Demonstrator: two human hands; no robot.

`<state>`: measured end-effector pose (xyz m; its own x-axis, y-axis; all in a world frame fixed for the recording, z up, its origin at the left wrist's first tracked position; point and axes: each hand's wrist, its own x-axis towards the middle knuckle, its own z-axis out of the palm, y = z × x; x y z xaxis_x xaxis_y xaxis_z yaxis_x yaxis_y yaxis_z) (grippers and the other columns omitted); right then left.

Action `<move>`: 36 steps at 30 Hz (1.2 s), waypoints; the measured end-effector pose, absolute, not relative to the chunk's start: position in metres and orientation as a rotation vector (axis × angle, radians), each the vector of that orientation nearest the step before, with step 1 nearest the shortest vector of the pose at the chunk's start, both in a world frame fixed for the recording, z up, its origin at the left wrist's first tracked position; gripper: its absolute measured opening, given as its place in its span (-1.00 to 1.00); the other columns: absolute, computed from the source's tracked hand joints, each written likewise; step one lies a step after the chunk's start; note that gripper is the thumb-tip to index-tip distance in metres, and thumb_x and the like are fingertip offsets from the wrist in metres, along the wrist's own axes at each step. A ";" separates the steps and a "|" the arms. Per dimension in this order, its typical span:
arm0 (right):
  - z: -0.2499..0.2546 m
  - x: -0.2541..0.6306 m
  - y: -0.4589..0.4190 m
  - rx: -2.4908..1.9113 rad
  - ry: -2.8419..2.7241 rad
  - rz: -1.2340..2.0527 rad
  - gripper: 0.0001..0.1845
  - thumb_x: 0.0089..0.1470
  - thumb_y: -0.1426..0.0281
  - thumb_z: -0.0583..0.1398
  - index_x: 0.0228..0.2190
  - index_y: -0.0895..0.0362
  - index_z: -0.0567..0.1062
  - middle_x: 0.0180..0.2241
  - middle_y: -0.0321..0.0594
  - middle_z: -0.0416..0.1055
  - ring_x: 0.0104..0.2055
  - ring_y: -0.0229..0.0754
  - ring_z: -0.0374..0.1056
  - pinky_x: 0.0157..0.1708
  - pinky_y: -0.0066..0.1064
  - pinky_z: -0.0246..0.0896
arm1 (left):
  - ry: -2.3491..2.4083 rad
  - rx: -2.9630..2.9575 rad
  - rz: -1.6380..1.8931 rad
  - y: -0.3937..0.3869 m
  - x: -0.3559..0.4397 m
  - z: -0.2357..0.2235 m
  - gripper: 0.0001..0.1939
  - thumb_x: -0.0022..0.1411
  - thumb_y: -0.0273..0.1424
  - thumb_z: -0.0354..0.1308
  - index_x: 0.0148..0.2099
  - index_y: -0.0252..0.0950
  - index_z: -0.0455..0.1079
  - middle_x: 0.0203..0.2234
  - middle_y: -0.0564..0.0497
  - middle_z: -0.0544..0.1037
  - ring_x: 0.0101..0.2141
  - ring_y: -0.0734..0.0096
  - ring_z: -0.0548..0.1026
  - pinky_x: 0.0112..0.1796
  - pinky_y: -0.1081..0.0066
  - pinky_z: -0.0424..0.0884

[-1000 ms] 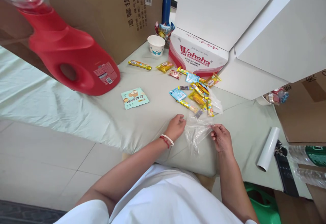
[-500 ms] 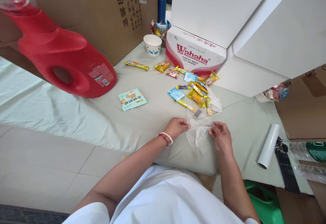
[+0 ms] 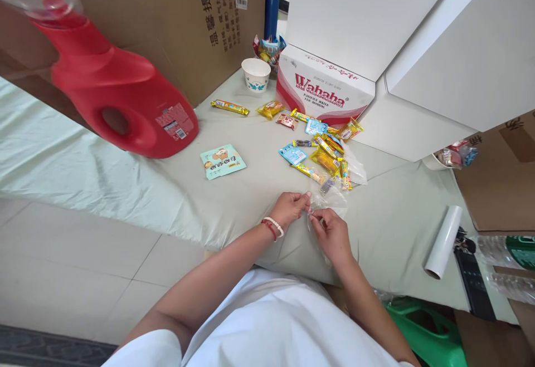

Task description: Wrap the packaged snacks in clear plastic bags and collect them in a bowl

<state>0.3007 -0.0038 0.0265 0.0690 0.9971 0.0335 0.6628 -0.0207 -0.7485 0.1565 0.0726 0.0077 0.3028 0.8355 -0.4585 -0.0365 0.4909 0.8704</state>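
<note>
Clear plastic bag (image 3: 335, 199) is being pinched rn btwn the fingertips of the L hand (image 3: 288, 208) & R hand (image 3: 333, 236), both closed on it, nearly touching. Some of it's being hidden by the R hand. Wrapped snacks (image 3: 324, 160) are being seen just beyond the fingertips.

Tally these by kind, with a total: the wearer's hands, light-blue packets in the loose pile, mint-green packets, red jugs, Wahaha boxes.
Hands: 2 (left hand and right hand, both at the clear plastic)
Light-blue packets: 2
Mint-green packet: 1
Red jug: 1
Wahaha box: 1
Total: 7
</note>
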 end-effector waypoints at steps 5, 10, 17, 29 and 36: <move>0.022 0.306 -0.002 -1.744 -1.463 0.854 -0.77 0.23 0.17 0.19 -0.35 0.04 0.52 -0.41 -0.27 0.46 -0.43 -0.19 0.27 -0.38 -0.37 0.13 | 1.048 0.804 0.652 0.069 0.148 0.015 -0.70 0.08 -0.21 0.32 -0.32 -0.38 0.48 -0.50 0.02 0.56 -0.69 0.69 0.14 -0.61 0.50 0.03; 0.020 0.301 -0.005 -1.791 -1.567 0.705 -0.72 0.10 0.12 0.29 -0.34 0.05 0.44 -0.37 -0.28 0.41 -0.38 -0.17 0.27 -0.34 -0.37 0.17 | 1.042 0.780 0.633 0.067 0.149 0.012 -0.78 -0.03 -0.44 0.35 -0.28 -0.35 0.48 -0.46 0.01 0.60 -0.64 0.66 0.24 -0.58 0.52 0.13; 0.011 0.302 -0.006 -1.858 -1.550 0.776 -0.86 0.14 0.27 0.17 -0.40 0.03 0.48 -0.45 -0.27 0.45 -0.44 -0.15 0.30 -0.37 -0.35 0.15 | 1.068 0.854 0.625 0.067 0.152 0.004 -0.79 -0.07 -0.47 0.37 -0.31 -0.35 0.49 -0.50 0.03 0.57 -0.59 0.60 0.30 -0.52 0.50 0.22; 0.017 0.305 -0.003 -1.539 -0.891 1.235 -0.66 -0.06 0.15 0.38 -0.27 0.06 0.56 -0.44 -0.36 0.45 -0.54 -0.31 0.11 -0.55 -0.45 -0.02 | 1.051 1.075 0.694 0.060 0.155 0.007 -0.79 -0.20 -0.42 0.46 -0.44 -0.29 0.53 -0.50 0.09 0.52 -0.41 0.44 0.38 -0.31 0.43 0.28; 0.023 0.326 -0.010 -1.306 -0.495 1.330 -0.76 -0.17 0.30 0.44 -0.40 0.10 0.58 -0.48 -0.39 0.33 -0.54 -0.40 0.06 -0.58 -0.54 0.04 | 1.037 0.752 0.827 0.058 0.150 0.011 -0.82 0.11 -0.39 0.25 -0.40 -0.26 0.27 -0.52 0.11 0.48 -0.46 0.49 0.44 -0.29 0.42 0.40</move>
<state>0.3263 -0.0103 0.0233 0.2691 0.8806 -0.3900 -0.4111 -0.2612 -0.8734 0.1504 0.0581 0.0107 0.2782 0.8618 -0.4241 -0.2222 0.4873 0.8445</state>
